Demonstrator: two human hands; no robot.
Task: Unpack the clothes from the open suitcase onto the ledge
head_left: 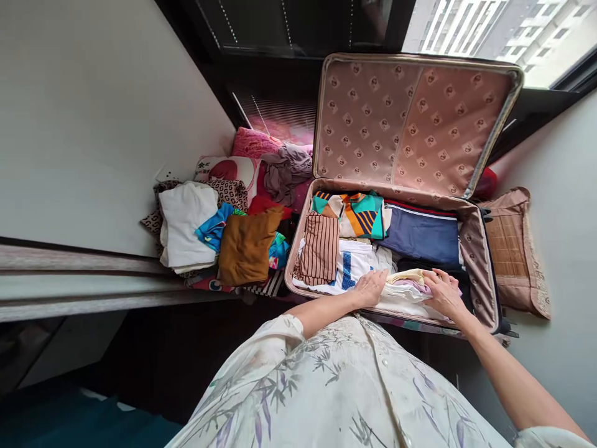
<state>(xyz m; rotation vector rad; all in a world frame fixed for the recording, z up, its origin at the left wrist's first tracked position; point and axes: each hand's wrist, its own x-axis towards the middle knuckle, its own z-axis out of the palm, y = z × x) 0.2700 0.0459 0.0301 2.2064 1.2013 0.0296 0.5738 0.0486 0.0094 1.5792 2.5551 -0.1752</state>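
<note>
Left hand (370,287) and right hand (444,292) flat on pale folded garment (405,292), lower centre. Fingers spread, clamping nothing. Inside open suitcase (485,292).

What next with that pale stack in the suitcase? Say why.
Probably press the pale stack flat: both the left hand and the right hand rest on it at the suitcase front edge, and it sits higher than its neighbours.

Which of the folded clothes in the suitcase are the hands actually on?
The pale cream and lilac stack at the near edge, between left hand and right hand; the striped, blue and patterned pieces lie untouched.
</note>
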